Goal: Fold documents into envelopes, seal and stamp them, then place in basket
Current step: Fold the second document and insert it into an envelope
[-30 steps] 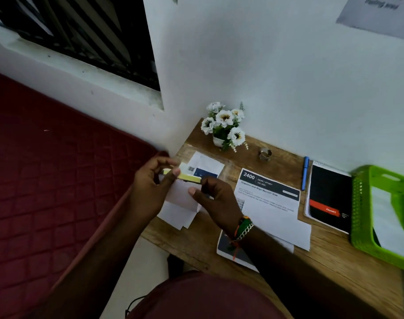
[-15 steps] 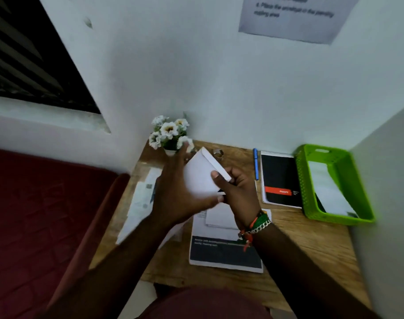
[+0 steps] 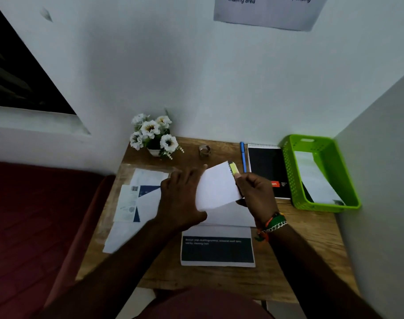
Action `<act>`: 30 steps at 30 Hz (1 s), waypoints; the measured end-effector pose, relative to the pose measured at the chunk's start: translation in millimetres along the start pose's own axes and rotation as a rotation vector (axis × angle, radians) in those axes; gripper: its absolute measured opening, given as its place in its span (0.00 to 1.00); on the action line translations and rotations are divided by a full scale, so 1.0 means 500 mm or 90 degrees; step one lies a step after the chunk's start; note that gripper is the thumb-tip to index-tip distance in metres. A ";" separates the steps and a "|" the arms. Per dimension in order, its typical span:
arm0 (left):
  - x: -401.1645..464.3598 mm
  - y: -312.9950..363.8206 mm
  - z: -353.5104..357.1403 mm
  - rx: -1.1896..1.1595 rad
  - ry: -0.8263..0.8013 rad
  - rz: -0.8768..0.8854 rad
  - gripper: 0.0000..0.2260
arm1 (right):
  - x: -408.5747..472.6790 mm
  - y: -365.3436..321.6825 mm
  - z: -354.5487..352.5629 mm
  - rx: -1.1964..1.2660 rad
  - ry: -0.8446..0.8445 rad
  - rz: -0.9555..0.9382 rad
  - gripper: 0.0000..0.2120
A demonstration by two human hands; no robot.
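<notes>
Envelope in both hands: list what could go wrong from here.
1. The yellow strip at the white envelope's top corner is only pinched by the right hand; it may stick crooked.
2. The left hand covers the envelope's left edge, so creasing is possible.
3. The green basket sits far right; reaching over could nudge the blue pen.

Both forearms bare, unsleeved. Right wrist (image 3: pixel 271 224): green and orange thread bands, silver chain bracelet. Maroon garment (image 3: pixel 205 305) on torso.
</notes>
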State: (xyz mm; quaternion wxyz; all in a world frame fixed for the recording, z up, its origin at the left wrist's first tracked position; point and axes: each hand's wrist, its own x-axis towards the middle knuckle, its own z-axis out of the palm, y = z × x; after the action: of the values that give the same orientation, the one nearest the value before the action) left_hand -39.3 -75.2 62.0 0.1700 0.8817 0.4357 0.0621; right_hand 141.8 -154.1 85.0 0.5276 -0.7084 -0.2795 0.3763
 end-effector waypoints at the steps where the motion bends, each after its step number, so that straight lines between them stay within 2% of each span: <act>1: 0.000 -0.006 -0.001 0.000 -0.006 0.002 0.55 | 0.003 -0.002 0.000 0.000 -0.021 0.015 0.10; 4: -0.002 -0.024 -0.001 0.022 -0.015 0.020 0.55 | 0.011 -0.011 -0.008 0.026 -0.103 0.071 0.05; 7: -0.001 -0.040 0.001 0.052 -0.028 0.041 0.57 | 0.023 -0.020 -0.019 0.043 -0.195 0.116 0.05; 10: 0.001 -0.056 0.003 0.054 -0.033 0.061 0.57 | 0.039 -0.016 -0.021 0.036 -0.207 0.127 0.02; 14: 0.003 -0.068 0.008 0.024 -0.049 0.067 0.56 | 0.050 0.003 -0.013 0.010 -0.208 0.117 0.03; 20: -0.009 -0.074 0.024 0.085 -0.031 0.089 0.55 | 0.050 0.027 0.010 -0.015 -0.291 0.127 0.12; 23: -0.013 -0.074 0.027 0.083 -0.031 0.099 0.56 | 0.053 0.034 0.018 -0.046 -0.254 0.064 0.14; 27: -0.018 -0.079 0.037 0.082 -0.031 0.112 0.55 | 0.064 0.056 0.024 -0.222 -0.183 -0.022 0.13; 30: -0.021 -0.083 0.043 0.071 -0.048 0.103 0.54 | 0.061 0.061 0.030 -0.290 -0.152 -0.034 0.14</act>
State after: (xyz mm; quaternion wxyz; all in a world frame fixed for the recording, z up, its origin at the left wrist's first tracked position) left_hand -71.2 -65.2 27.3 0.1317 0.9237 0.3594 0.0182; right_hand 146.2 -130.7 46.3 0.3273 -0.7519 -0.4359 0.3709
